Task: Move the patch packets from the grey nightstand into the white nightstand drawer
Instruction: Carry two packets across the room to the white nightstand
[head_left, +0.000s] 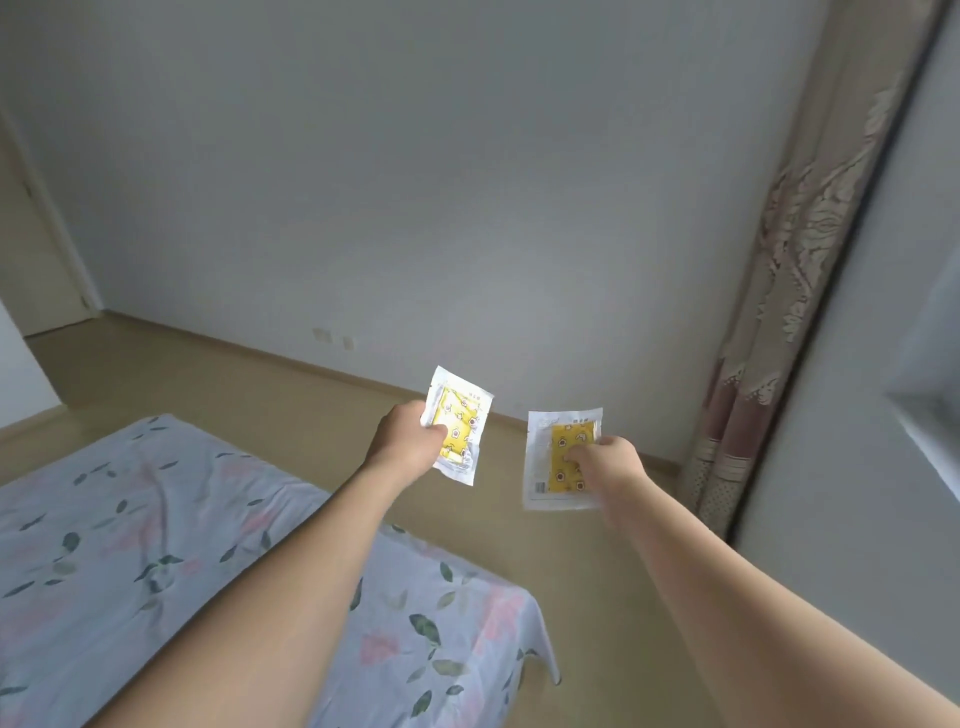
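My left hand (410, 435) is shut on a patch packet (460, 415), white-edged with a yellow printed centre, held out above the floor. My right hand (605, 460) grips a second, similar patch packet (556, 457) by its right side, a little lower and to the right. Both arms are stretched forward at about the same height. Neither the grey nightstand nor the white nightstand is in view.
A bed with a pale floral sheet (156, 545) fills the lower left, its corner under my left forearm. Tan floor (571, 597) runs ahead to a bare white wall (415, 182). A patterned curtain (795, 286) hangs at right beside a pale panel (857, 467). A door (31, 249) stands far left.
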